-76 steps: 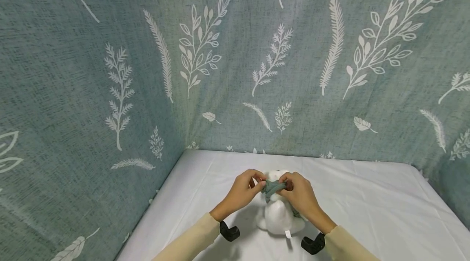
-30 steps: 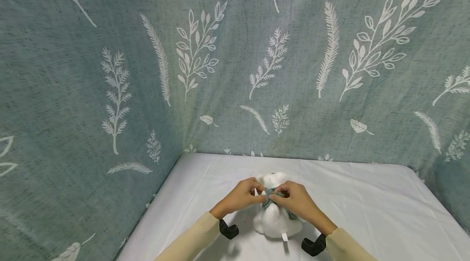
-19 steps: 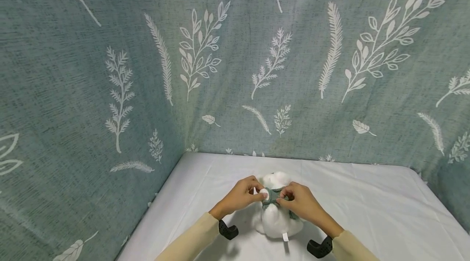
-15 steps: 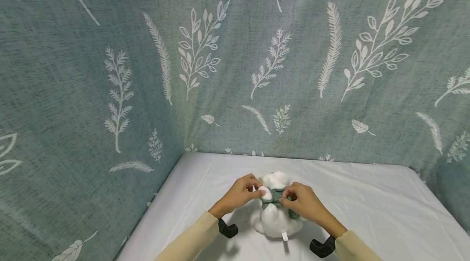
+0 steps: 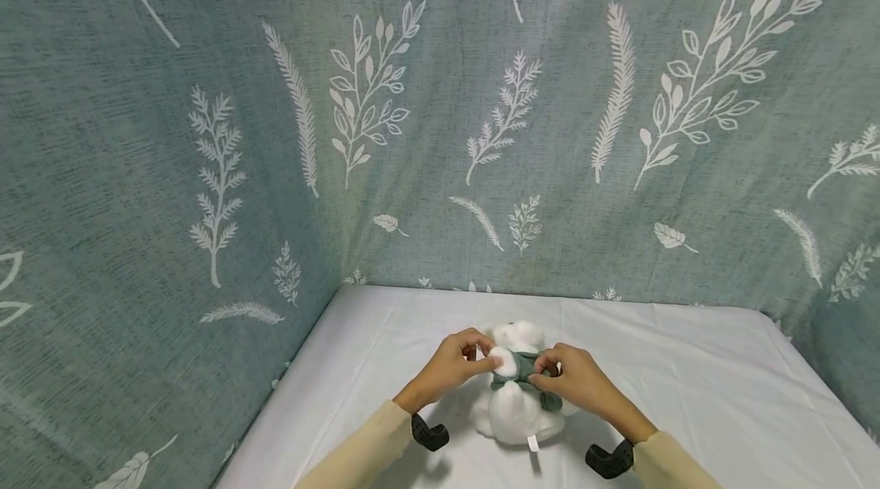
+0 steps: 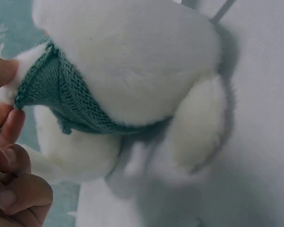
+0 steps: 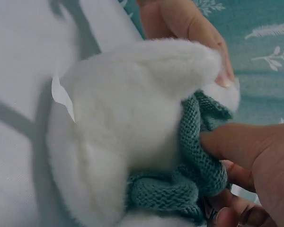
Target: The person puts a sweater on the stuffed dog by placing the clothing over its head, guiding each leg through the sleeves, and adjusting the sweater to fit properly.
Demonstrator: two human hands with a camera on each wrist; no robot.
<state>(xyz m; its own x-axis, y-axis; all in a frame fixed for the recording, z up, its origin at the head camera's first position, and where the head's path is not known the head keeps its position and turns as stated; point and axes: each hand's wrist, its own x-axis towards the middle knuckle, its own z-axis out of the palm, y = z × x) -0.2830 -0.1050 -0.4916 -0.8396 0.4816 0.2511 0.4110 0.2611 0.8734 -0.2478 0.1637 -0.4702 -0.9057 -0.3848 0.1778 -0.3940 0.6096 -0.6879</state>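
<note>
A white plush toy (image 5: 516, 419) sits on the white-covered table, its back with a small tag toward me. A green knitted garment (image 5: 525, 368) wraps its upper body, bunched in folds on the right side. My left hand (image 5: 450, 361) pinches the toy's white paw (image 6: 23, 66), which pokes out past the garment's edge. On the other side, my right hand (image 5: 576, 382) pinches the knitted fabric, thumb pressed on a rolled fold (image 7: 193, 135). Some of the right fingertips are hidden behind the knit in the right wrist view.
White cloth (image 5: 687, 382) covers the table. Green curtains (image 5: 440, 130) with white leaf prints hang behind it and at the left. A black wrist device (image 5: 429, 434) sits under the left wrist, another black device (image 5: 609, 461) under the right.
The garment was gathered between both hands; now the white paw shows at the left and my left hand pinches it. My right hand has moved right, drawing the knit with it.
</note>
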